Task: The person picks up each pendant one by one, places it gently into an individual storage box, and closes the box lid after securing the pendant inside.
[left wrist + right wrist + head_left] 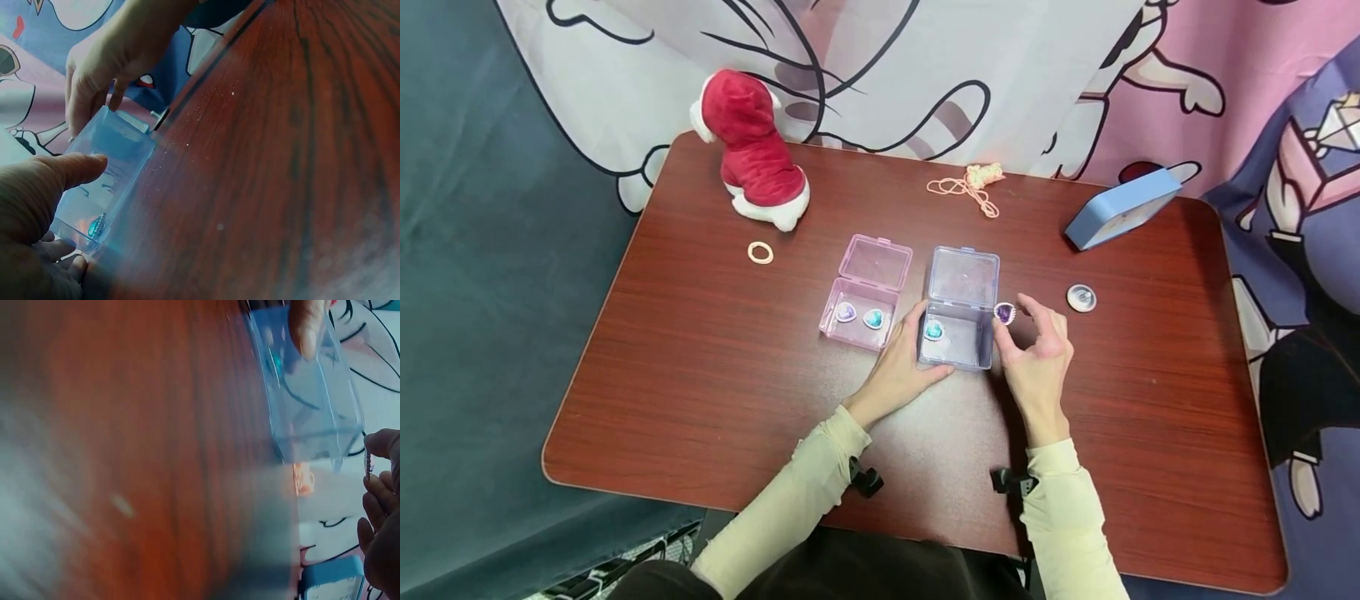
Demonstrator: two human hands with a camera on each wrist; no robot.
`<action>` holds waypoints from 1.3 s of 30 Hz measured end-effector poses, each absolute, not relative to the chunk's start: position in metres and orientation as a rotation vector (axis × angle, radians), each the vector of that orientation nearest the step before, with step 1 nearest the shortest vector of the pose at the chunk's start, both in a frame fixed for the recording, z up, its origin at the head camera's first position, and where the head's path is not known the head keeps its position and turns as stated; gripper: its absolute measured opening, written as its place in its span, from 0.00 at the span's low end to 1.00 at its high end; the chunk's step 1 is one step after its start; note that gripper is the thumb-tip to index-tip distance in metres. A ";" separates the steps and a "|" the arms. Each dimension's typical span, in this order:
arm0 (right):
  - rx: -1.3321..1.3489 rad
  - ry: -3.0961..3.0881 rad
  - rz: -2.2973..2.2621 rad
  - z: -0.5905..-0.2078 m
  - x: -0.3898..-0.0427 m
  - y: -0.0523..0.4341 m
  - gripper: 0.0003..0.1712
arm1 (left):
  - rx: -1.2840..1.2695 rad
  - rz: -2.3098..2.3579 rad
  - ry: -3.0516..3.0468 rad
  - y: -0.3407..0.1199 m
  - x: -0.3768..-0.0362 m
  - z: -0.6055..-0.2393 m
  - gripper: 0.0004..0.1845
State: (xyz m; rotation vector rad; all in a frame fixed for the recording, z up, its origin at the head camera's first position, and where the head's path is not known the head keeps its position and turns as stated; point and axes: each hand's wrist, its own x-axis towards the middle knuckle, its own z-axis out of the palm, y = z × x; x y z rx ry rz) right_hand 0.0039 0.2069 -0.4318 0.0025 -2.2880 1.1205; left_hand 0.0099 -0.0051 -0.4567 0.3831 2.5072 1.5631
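An open blue-tinted clear plastic box (976, 337) stands on the table with a teal heart-shaped gem (933, 331) in its left side. My left hand (891, 372) grips this box, fingers along its left wall and thumb across the front, as the left wrist view also shows. Beside the box's right wall, my right hand (1037, 358) pinches a purple heart-shaped gem with a pale beaded rim (1004, 313) between thumb and finger. In the right wrist view that gem (369, 464) appears edge-on. Left of the blue box, an open pink clear box (857, 335) contains a lilac gem (846, 312) and a teal gem (873, 318).
A red-and-white plush toy (756, 150) sits at the back left, near a cream ring (760, 252). Pale cord (973, 187) lies at the back edge. To the right are a blue boxy object (1122, 208) and a small round silvery item (1081, 297).
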 end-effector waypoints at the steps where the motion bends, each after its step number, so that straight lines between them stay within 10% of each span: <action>1: 0.020 -2.293 1.125 -0.432 0.006 0.205 0.24 | 0.385 1.565 2.507 -0.005 0.010 -0.457 0.59; 39: 0.155 -2.418 1.148 -0.438 0.017 0.187 0.25 | 0.391 1.554 2.533 -0.005 0.010 -0.457 0.59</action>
